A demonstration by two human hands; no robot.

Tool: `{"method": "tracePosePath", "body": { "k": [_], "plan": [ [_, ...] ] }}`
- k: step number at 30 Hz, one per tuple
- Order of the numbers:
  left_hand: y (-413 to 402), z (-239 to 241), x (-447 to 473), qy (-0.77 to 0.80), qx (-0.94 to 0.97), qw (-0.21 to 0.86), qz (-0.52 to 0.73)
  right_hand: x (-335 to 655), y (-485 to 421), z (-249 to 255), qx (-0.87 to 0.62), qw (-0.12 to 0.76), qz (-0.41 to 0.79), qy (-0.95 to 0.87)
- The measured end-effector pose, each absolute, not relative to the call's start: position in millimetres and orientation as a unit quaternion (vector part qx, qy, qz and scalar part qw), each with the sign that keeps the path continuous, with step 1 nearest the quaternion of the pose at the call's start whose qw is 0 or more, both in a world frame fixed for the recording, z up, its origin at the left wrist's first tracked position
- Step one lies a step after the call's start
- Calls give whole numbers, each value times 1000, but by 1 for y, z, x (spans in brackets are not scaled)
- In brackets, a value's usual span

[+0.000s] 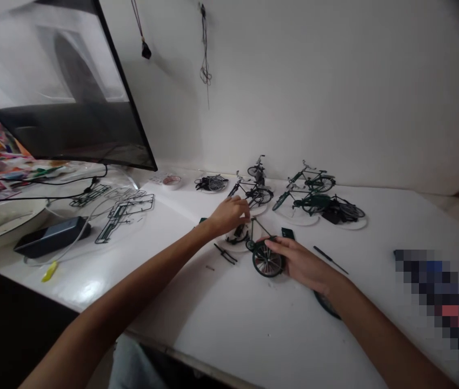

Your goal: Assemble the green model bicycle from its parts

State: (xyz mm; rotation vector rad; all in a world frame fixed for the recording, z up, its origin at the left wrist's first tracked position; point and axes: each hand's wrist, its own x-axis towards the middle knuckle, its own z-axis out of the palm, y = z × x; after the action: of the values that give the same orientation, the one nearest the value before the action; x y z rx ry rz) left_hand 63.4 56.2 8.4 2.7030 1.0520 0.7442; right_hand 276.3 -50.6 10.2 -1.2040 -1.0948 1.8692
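My right hand [300,263] grips a partly built dark green model bicycle [268,259] by its spoked wheel, just above the white table. Thin frame tubes rise from the wheel toward my other hand. My left hand [231,214] is closed, fingertips bent down over a white round dish [235,246] with small dark parts on it. What those fingers pinch, if anything, is hidden. A small black forked part [225,254] lies below the dish. Partly covered by my right wrist is a dark wheel-like ring [326,305].
Several model bicycles [253,192] stand on white discs at the back. A screwdriver-like dark rod [330,259] lies to the right. At left are plastic part frames [126,216], a dark box-shaped device [53,236], a white basin [8,221] and a monitor [67,86].
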Motion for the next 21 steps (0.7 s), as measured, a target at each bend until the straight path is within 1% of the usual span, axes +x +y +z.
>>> {"method": "tracePosePath", "body": {
  "k": [7,10,14,17,21],
  "plan": [
    [13,5,18,386,823,160,384,271,-57,11,-502,382,667,-396],
    [-2,-1,19,364,819,215,389,267,-58,8,-509,403,646,-401],
    [-14,-3,37,338,821,248,387,266,-56,-1,-509,425,629,-405],
    [-20,-1,44,324,834,243,374,268,-55,-6,-491,433,633,-414],
    [-23,0,45,327,829,230,390,268,-57,-6,-479,426,641,-422]
  ]
}}
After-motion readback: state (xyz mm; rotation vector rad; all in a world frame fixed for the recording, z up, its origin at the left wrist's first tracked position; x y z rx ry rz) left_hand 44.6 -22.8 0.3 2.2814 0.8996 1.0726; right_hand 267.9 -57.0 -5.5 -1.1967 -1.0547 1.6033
